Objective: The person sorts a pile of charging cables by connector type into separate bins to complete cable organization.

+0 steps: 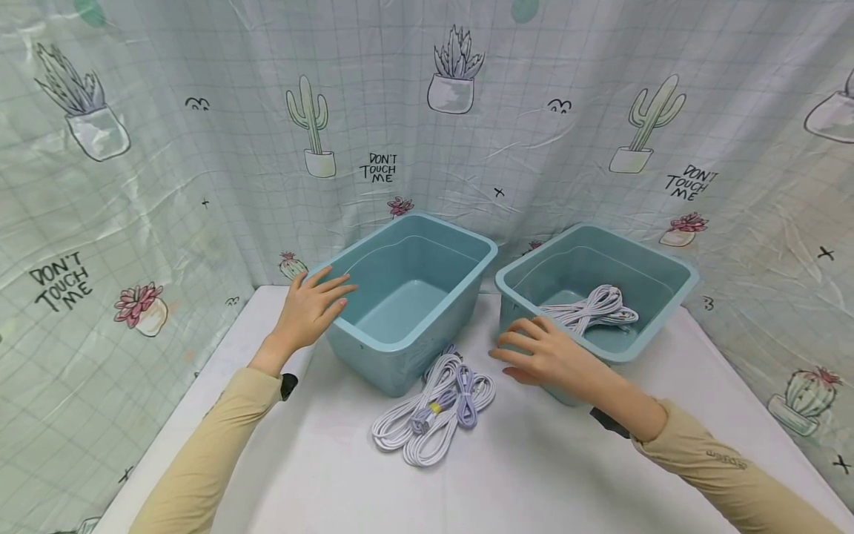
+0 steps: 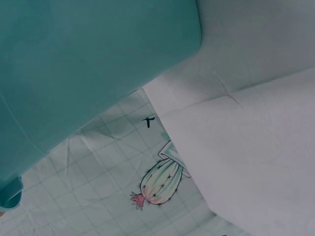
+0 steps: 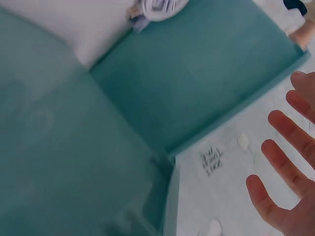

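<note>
My left hand (image 1: 305, 310) lies over the left rim of the left blue-green bin (image 1: 376, 360), fingers spread and holding nothing; the bin's inside floor is bare. In the left wrist view this bin's outer wall (image 2: 98, 64) fills the upper left, and the hand is almost wholly hidden. By the near left rim of the right blue-green bin (image 1: 657, 330) is my right hand (image 1: 550, 354), its fingers apart and slightly bent around nothing. Whether it touches the rim I cannot tell. A coiled white cable bundle (image 1: 594, 310) lies inside that bin.
Between the bins, on the white table (image 1: 360, 482), lies a pile of bundled cables: white coils (image 1: 427, 449), a purple coil (image 1: 465, 400) and one with a yellow tie (image 1: 435, 407). A cactus-print curtain (image 1: 233, 163) hangs close behind and along both sides.
</note>
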A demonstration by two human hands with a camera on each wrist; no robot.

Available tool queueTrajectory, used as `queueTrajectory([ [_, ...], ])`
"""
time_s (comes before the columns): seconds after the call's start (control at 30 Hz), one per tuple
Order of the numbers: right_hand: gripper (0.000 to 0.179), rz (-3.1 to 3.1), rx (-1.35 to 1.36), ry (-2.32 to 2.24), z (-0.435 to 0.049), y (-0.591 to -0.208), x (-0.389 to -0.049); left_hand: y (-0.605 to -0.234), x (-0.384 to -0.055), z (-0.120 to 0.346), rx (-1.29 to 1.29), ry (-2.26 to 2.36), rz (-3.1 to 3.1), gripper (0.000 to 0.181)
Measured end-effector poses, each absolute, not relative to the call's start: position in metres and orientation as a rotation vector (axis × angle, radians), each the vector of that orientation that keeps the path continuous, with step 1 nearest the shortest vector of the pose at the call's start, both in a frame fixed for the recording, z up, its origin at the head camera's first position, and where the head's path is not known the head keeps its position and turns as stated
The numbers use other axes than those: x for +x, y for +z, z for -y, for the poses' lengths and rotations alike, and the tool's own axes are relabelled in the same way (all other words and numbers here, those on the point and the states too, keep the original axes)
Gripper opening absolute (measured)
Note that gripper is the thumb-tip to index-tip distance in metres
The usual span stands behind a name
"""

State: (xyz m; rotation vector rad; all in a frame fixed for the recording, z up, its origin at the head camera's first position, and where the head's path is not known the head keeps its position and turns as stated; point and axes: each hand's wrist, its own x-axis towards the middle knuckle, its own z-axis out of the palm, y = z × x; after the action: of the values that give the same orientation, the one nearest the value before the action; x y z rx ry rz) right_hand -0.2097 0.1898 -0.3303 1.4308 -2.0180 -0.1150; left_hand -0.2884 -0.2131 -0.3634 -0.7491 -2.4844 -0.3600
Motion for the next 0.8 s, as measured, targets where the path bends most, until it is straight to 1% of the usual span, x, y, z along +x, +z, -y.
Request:
queueTrajectory([
  [0.07, 0.025, 2.031, 1.453, -0.117, -0.184, -0.336, -0.209, -0.363, -0.288, 0.213, -0.748, -0.36, 2.487, 0.038],
  [0.17, 0.041, 2.082, 1.476, -0.123, -0.175, -0.344, -0.208, -0.363, -0.288, 0.213, -0.745, -0.357, 2.492, 0.035],
  [0.3, 0.039, 2.077, 1.493, -0.132, -0.163, -0.358, -0.21, -0.363, -0.288, 0.213, -0.747, -0.358, 2.487, 0.032],
  [0.53, 0.038, 2.015, 1.502, -0.22, -0.146, -0.378, -0.217, -0.364, -0.289, 0.212, -0.749, -0.359, 2.487, 0.035],
  [0.7, 0.035, 2.021, 1.52, -0.257, -0.135, -0.388, -0.221, -0.364, -0.289, 0.212, -0.748, -0.365, 2.48, 0.033],
  [0.8, 0.035, 2.024, 1.534, -0.286, -0.128, -0.396, -0.225, -0.364, -0.289, 0.212, -0.747, -0.364, 2.481, 0.034],
])
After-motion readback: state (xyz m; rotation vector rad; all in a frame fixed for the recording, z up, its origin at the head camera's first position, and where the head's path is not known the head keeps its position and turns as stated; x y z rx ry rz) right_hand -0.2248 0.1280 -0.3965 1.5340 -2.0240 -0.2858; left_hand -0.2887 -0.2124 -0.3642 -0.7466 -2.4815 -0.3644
